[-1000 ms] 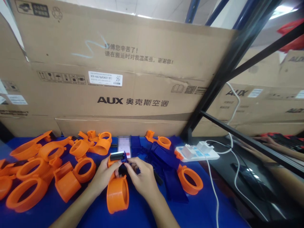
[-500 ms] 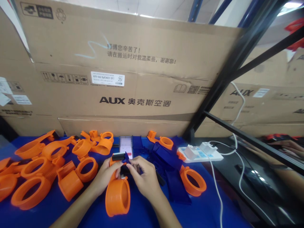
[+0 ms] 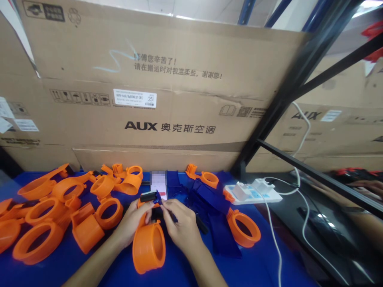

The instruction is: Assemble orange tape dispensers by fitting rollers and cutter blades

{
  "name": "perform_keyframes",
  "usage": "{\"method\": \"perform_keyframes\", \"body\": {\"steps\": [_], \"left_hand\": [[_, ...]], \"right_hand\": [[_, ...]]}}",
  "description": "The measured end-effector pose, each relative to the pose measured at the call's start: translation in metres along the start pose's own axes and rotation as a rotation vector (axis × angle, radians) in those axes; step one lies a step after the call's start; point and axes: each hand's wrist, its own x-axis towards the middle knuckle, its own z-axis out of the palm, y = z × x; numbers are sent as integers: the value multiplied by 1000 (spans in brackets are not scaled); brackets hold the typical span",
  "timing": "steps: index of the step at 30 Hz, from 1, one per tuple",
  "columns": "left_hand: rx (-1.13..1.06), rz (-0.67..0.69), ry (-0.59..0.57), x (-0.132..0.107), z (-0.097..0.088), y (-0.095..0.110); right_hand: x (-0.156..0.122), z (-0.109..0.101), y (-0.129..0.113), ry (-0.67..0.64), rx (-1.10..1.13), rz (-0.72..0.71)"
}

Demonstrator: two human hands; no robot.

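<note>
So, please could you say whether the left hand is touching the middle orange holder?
Touching: the head view shows the left hand gripping the orange holder, thumb across its neck.

A tall brown cardboard wall printed with black lettering (image 3: 179,95) rises behind the blue-topped desk (image 3: 179,271), while a slanting black metal post (image 3: 287,95) stands at right before a farther brown cardboard sheet (image 3: 338,145) and a glossy black desk (image 3: 290,223), beneath a pale ceiling (image 3: 206,8) and a bright white light (image 3: 371,4).
</note>
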Motion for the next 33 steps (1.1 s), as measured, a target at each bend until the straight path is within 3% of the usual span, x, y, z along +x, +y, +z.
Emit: {"method": "perform_keyframes", "body": {"steps": [5,16,23,33], "left_hand": [[-37,-39,-12,-1,2,1],[151,86,93,-4,4,-2],[187,80,96,-2,0,-1],[184,75,101,-2,4,2]], "right_hand": [[1,-2,-1,7,0,6],[-3,1,-2,1,-101,50],[-4,0,4,-98,-137,7],[-11,11,4,-76,-346,-17]]}}
